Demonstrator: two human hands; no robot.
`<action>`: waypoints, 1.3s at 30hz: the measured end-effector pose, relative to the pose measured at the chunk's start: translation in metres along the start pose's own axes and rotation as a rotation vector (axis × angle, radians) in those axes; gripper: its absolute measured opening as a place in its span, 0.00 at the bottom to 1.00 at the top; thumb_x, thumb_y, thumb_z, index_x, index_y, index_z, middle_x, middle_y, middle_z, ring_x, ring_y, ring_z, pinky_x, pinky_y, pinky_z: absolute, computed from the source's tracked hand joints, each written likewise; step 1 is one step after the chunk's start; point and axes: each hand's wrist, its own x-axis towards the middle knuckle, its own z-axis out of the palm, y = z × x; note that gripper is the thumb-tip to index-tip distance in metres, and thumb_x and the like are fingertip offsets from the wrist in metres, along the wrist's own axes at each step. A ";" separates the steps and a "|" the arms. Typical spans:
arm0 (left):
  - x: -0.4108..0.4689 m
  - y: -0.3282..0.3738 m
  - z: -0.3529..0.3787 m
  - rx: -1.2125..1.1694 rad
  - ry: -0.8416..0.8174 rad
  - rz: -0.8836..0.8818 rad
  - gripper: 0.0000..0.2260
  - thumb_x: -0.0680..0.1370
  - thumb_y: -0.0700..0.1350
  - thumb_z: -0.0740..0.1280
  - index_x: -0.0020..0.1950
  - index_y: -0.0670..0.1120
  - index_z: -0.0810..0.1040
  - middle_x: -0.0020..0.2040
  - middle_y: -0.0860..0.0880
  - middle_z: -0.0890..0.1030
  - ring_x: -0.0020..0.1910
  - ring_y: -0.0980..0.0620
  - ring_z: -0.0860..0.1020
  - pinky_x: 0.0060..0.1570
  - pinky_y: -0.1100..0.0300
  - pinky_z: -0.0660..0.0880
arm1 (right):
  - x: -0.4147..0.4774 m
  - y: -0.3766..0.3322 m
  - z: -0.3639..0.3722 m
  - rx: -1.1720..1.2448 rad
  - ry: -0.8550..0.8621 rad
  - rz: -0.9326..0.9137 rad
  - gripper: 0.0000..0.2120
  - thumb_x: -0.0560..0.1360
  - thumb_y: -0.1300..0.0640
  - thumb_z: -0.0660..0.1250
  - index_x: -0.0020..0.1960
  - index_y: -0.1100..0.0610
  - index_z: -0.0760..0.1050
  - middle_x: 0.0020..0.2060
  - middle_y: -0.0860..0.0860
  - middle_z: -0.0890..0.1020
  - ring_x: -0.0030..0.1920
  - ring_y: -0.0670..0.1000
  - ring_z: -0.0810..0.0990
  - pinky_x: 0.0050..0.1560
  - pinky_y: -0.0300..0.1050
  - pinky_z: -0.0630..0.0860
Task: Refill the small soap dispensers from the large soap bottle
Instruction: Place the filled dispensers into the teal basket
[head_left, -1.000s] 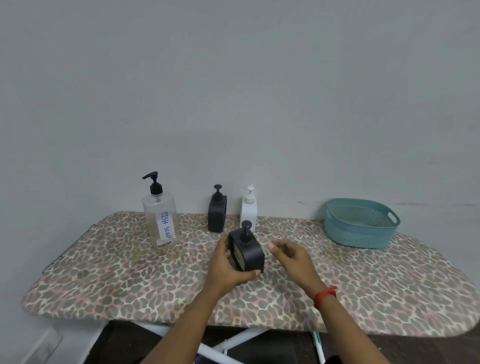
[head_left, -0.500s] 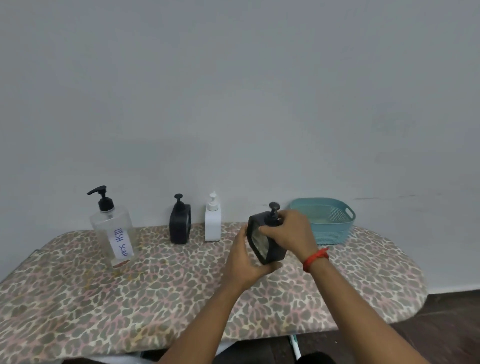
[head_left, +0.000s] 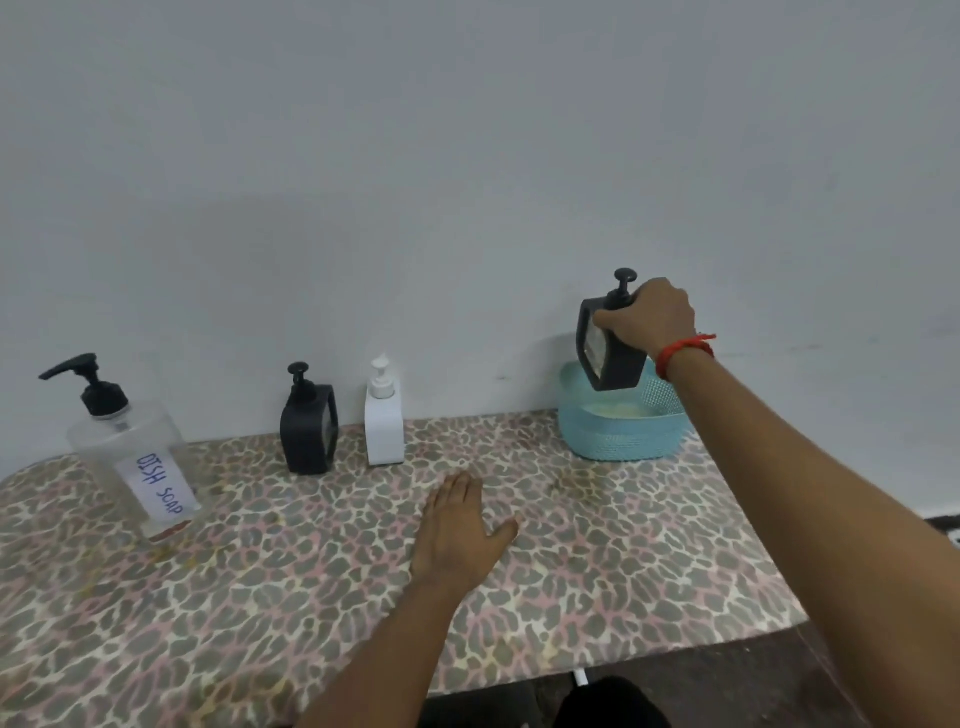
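My right hand (head_left: 649, 319) grips a small black dispenser (head_left: 613, 358) by its top and holds it in the air above the teal basket (head_left: 623, 439). My left hand (head_left: 460, 530) lies flat on the leopard-print board (head_left: 311, 582), fingers straight, holding nothing. A large clear bottle (head_left: 132, 462) labelled DISH SOAP, with a black pump, stands at the left. Against the wall stand another small black dispenser (head_left: 309, 426) and a small white dispenser (head_left: 384, 418), side by side.
The board's rounded right end lies just past the basket, with dark floor (head_left: 727, 686) below its front edge. A plain grey wall (head_left: 467, 182) runs directly behind the board.
My right hand has taken the black dispenser alone and carried it up and right, over the basket. My left hand has let go and come down flat onto the board.
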 end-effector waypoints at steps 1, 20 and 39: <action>0.000 0.000 0.000 0.003 -0.003 -0.001 0.41 0.79 0.70 0.57 0.84 0.46 0.54 0.84 0.48 0.53 0.83 0.50 0.50 0.81 0.54 0.43 | 0.001 0.005 0.007 -0.011 -0.018 0.011 0.21 0.70 0.46 0.75 0.51 0.62 0.76 0.46 0.57 0.80 0.42 0.57 0.79 0.39 0.46 0.73; 0.000 0.000 0.002 0.001 0.012 -0.001 0.39 0.79 0.68 0.58 0.83 0.46 0.56 0.84 0.48 0.54 0.83 0.49 0.51 0.81 0.53 0.45 | -0.017 0.055 0.067 -0.072 -0.233 0.065 0.31 0.71 0.35 0.73 0.49 0.64 0.73 0.35 0.55 0.77 0.35 0.54 0.75 0.30 0.44 0.65; -0.045 -0.151 -0.084 0.053 0.085 -0.211 0.38 0.80 0.66 0.61 0.82 0.43 0.58 0.82 0.45 0.60 0.81 0.47 0.57 0.81 0.53 0.52 | -0.128 -0.106 0.181 0.086 -0.449 -0.269 0.33 0.76 0.41 0.70 0.69 0.64 0.70 0.60 0.58 0.78 0.57 0.57 0.78 0.48 0.44 0.74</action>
